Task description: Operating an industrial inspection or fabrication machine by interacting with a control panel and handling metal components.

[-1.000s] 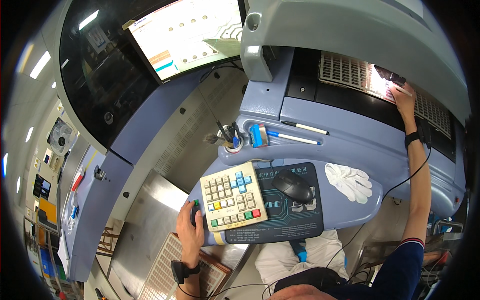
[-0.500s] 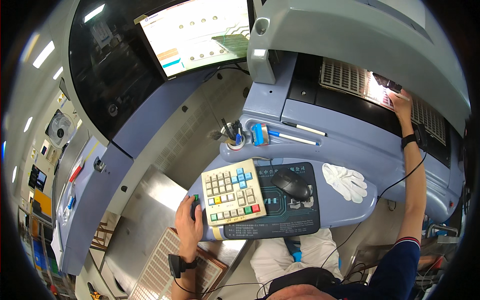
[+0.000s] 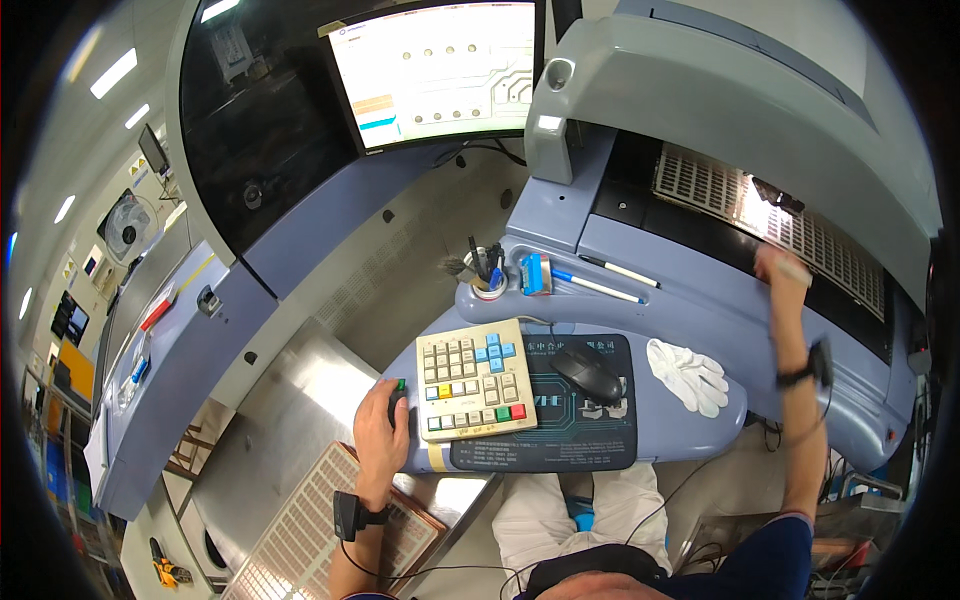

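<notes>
My left hand (image 3: 380,432) is curled around a small black control with a green button (image 3: 400,386), left of the beige keypad (image 3: 475,385). My right hand (image 3: 784,272) hovers at the front edge of the machine bed, its fingers closed and smeared by motion. It pinches a short, pale, stick-like thing (image 3: 796,271), too blurred to name. Beyond it a circuit board panel (image 3: 698,182) with rows of small rectangles lies flat on the black bed, partly under the grey machine hood (image 3: 690,85). A bright light falls on the panel; the hand is apart from it.
A monitor (image 3: 440,75) stands at the back. On the desk are a black mouse (image 3: 585,373) on a dark mat (image 3: 560,450), a white glove (image 3: 688,376), pens (image 3: 600,285) and a pen cup (image 3: 490,285). More panels (image 3: 300,520) lie on the metal table at lower left.
My right hand has drawn back toward me from the lit panel, still holding the pale thing. The monitor's dark blurred patch has given way to board traces. My left hand keeps its grip.
</notes>
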Tool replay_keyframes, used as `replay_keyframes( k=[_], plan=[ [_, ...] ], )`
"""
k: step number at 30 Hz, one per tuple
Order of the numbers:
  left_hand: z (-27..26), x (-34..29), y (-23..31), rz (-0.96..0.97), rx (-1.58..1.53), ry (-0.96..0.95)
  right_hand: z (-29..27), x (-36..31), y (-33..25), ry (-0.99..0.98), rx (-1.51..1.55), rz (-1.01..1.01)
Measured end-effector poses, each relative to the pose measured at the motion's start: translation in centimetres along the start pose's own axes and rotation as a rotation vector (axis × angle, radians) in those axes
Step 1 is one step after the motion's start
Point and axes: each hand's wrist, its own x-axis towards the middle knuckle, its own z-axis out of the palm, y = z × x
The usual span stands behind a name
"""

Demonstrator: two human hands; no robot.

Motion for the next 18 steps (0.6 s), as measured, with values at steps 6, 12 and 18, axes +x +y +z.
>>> replay_keyframes(
  k=[6, 12, 18],
  plan=[
    [-0.1, 0.9, 0.8, 0.087, 0.098, -0.076, 4.0, -17.8, -7.9, -0.309, 0.298, 0.282],
    [0.5, 1.0, 0.9, 0.076, 0.065, -0.125, 7.1, -18.6, -6.8, -0.309, 0.343, 0.394],
    [-0.2, 0.7, 1.9, 0.019, 0.066, -0.093, 6.8, -19.6, -6.4, -0.332, 0.184, 0.406]
  ],
)
